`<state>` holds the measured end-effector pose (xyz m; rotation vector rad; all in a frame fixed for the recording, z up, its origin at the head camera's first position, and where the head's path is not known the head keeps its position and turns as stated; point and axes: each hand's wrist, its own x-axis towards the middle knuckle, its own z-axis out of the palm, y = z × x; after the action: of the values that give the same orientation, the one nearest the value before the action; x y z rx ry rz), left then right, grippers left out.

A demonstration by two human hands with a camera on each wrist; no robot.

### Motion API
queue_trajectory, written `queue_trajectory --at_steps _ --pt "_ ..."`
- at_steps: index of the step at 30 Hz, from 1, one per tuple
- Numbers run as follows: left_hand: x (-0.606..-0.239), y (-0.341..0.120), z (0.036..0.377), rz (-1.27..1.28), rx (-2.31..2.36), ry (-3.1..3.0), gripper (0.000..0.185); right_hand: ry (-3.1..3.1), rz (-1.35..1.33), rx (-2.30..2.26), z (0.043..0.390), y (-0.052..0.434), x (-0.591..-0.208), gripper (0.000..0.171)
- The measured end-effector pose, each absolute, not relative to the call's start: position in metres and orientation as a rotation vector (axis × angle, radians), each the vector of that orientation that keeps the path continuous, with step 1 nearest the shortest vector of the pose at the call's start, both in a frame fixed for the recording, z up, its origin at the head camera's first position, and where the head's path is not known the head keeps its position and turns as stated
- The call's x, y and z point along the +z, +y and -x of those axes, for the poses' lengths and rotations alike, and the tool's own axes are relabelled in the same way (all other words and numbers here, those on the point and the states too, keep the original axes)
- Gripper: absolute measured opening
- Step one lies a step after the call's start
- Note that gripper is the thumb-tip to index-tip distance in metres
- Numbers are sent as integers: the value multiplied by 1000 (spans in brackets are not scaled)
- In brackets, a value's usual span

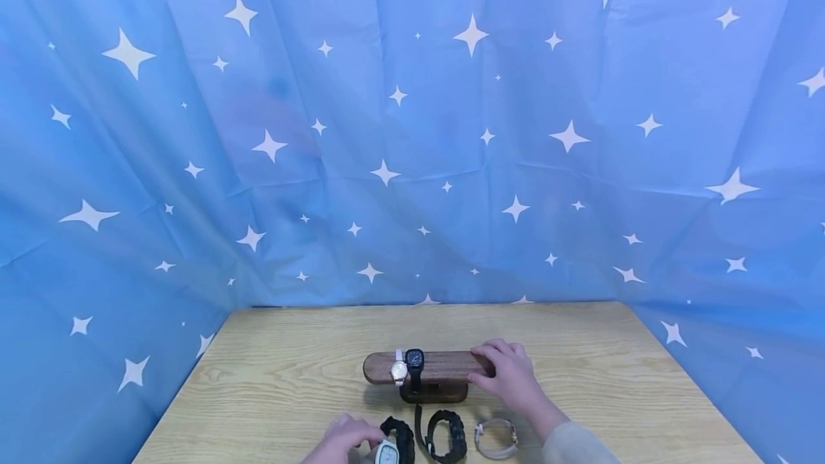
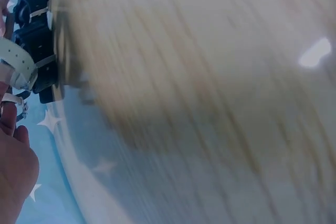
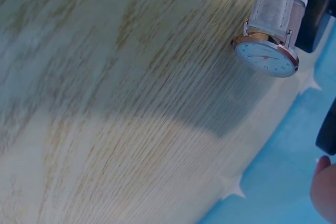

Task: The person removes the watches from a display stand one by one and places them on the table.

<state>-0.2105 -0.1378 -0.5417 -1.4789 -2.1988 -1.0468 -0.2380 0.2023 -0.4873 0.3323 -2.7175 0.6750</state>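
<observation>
A white watch (image 1: 387,454) is pinched in the left hand (image 1: 341,439) at the table's near edge, in front of the wooden stand (image 1: 428,367) — the picking-up step, it seems. The stand's right end is gripped by the right hand (image 1: 509,374). Next, the strap likely needs slipping over the bar — beside the two watches (image 1: 407,365) already hung.

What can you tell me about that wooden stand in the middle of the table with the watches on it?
The wooden stand is a dark brown bar with rounded ends, lying level on a short, darker base, and it sits near the middle of the light wooden table. Two watches hang over its left part: a white watch with a round pale face and, right beside it, a black watch with a squarish dark face. The right hand rests on the bar's right end, fingers curled over its top.
</observation>
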Motion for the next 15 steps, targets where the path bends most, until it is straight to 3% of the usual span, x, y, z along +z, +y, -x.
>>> queue_trajectory --at_steps 9,15 --pt "-552 -129 198 1366 -1032 -2296 19 -2723 -332 670 238 202 -488 43" --pt "-560 -118 191 1198 -938 -2244 18 -2726 -326 666 238 201 -488 42"
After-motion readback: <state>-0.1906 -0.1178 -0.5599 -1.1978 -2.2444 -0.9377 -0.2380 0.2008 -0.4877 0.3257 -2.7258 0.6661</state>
